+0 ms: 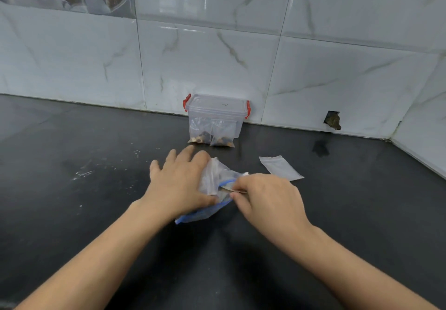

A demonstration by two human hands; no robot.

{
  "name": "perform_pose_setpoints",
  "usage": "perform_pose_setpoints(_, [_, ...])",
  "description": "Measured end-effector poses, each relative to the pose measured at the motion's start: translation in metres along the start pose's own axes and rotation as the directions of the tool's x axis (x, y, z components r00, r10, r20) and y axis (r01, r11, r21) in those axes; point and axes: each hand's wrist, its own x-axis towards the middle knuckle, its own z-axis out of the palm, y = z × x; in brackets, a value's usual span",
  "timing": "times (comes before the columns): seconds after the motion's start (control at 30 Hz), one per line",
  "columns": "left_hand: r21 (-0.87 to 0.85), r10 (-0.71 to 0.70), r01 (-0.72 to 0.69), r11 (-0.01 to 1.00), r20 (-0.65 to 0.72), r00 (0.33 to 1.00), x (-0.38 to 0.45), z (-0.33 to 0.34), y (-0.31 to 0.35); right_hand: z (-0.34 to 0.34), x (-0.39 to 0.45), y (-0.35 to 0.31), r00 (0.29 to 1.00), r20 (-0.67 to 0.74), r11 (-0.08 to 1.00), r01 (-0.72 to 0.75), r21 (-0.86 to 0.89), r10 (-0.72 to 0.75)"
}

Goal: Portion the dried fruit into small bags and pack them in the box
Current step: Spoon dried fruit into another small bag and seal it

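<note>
A large clear zip bag with a blue seal point(205, 210) lies on the dark counter at centre. My left hand point(178, 181) grips a small clear bag point(212, 177) over it, fingers spread. My right hand point(265, 196) pinches a brown piece of dried fruit point(229, 189) at the bags' opening. Two filled small bags point(211, 135) lean against the front of a lidded clear box with red latches point(217, 109) by the wall. An empty small bag point(281, 167) lies flat to the right.
The black counter point(96, 189) carries white crumbs on its left part. A marble-tiled wall point(217, 56) bounds the back and right side, with a broken hole point(333, 120) in the tile near the corner.
</note>
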Motion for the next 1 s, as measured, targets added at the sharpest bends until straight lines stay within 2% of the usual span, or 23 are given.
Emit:
perform_pose_setpoints(0.07, [-0.108,-0.095,0.093,0.990,-0.015,0.995,0.006,-0.002,-0.009,-0.003,-0.001,-0.003,0.997,0.034,0.997,0.065,-0.047,-0.063])
perform_pose_setpoints(0.2, [-0.286,-0.182,0.148,0.947,-0.095,0.979,0.019,-0.005,-0.024,-0.007,0.001,-0.003,0.992,0.116,0.996,0.067,-0.058,-0.060])
perform_pose_setpoints(0.3, [-0.560,-0.224,0.107,0.821,-0.144,0.964,0.025,0.001,-0.031,-0.011,0.001,-0.002,0.993,0.121,0.998,0.025,-0.059,-0.018])
perform_pose_setpoints(0.4, [-0.714,-0.217,0.068,0.696,-0.119,0.969,0.027,0.010,-0.029,-0.013,0.002,-0.005,0.995,0.097,0.999,-0.001,-0.051,0.006])
perform_pose_setpoints(0.43, [-0.739,-0.208,0.068,0.670,-0.099,0.973,0.027,0.012,-0.027,-0.013,0.004,-0.006,0.997,0.071,0.998,0.003,-0.067,0.002])
perform_pose_setpoints(0.5, [-0.721,-0.172,0.089,0.687,-0.043,0.984,0.028,0.012,-0.022,-0.013,0.007,-0.007,0.999,0.047,0.996,0.016,-0.088,-0.012])
perform_pose_setpoints(0.57, [-0.687,-0.121,0.143,0.712,0.080,0.989,0.031,0.010,-0.020,-0.007,0.012,-0.008,0.999,0.034,0.993,0.033,-0.115,-0.029])
perform_pose_setpoints(0.67, [-0.667,-0.072,0.240,0.705,0.269,0.961,0.037,0.007,-0.018,0.000,0.018,-0.009,0.996,-0.026,0.988,0.085,-0.126,-0.088])
perform_pose_setpoints(0.77, [-0.690,-0.102,0.252,0.679,0.251,0.963,0.044,0.008,-0.016,0.009,0.017,-0.006,0.994,0.084,0.986,0.083,-0.147,-0.072])
perform_pose_setpoints(0.83, [-0.733,-0.116,0.254,0.632,0.234,0.965,0.047,0.011,-0.016,0.006,0.018,-0.004,0.996,0.085,0.992,0.046,-0.117,-0.036])
perform_pose_setpoints(1.0, [-0.859,-0.154,0.242,0.452,0.192,0.969,0.045,0.013,-0.017,0.009,0.027,0.013,0.992,0.096,0.996,-0.085,0.032,0.082])
